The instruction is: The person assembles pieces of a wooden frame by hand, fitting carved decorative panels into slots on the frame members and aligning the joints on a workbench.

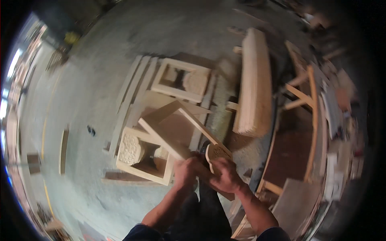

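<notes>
An open rectangular wooden frame (161,138), pale and unvarnished, is held tilted in front of my body. My left hand (187,172) is closed round its near corner. My right hand (225,175) is closed on a small carved wooden piece (219,152) with a rounded edge, at the frame's right side. Whether that piece is fixed to the frame I cannot tell. Below and to the left lies another wooden frame (126,162) with carved pieces (132,148) inside it. A similar frame (181,97) with carving lies farther off.
Long wooden strips (134,82) lie under the frames on the grey floor (92,116). A tall stack of pale boards (254,86) stands to the right. Beyond it are a wooden chair-like frame (311,120) and leaning panels (299,203). A short plank (63,152) lies at left.
</notes>
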Motion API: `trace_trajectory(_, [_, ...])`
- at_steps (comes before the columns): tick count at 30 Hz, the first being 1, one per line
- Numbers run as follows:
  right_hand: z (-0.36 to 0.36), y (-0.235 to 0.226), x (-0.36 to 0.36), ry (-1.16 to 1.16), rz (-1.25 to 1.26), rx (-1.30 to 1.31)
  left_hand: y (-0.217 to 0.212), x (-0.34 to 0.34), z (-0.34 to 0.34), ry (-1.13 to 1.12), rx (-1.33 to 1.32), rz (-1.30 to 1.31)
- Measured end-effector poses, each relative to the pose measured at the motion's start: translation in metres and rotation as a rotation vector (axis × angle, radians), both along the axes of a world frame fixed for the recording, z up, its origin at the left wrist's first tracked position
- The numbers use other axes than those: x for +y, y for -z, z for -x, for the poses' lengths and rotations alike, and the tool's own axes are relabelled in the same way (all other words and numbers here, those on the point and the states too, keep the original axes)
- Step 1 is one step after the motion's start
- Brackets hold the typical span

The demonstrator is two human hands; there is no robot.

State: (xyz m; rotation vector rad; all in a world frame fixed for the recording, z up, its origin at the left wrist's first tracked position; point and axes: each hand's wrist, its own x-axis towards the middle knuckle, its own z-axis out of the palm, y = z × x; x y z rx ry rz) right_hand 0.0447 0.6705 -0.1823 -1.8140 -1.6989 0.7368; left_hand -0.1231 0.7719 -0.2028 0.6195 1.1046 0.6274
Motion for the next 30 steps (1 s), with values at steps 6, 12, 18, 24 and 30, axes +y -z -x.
trace_trajectory(6, [0.008,-0.036,-0.229,1.133,0.268,0.251,-0.077,-0.077,0.052,0.142,-0.467,-0.074])
trace_trajectory(12, [0.072,-0.067,-0.331,1.317,-0.352,1.701,-0.125,-0.159,0.037,0.381,-0.752,0.115])
trace_trajectory(18, [0.127,-0.095,-0.45,1.817,-0.312,1.231,-0.161,-0.25,0.001,0.783,-0.716,0.217])
trace_trajectory(24, [0.246,-0.119,-0.611,2.107,-0.563,0.821,-0.027,-0.302,-0.026,1.07,-0.55,0.109])
trace_trajectory(30, [0.421,-0.076,-0.722,2.721,-0.76,0.776,-0.027,-0.505,-0.021,1.821,-0.107,-0.237])
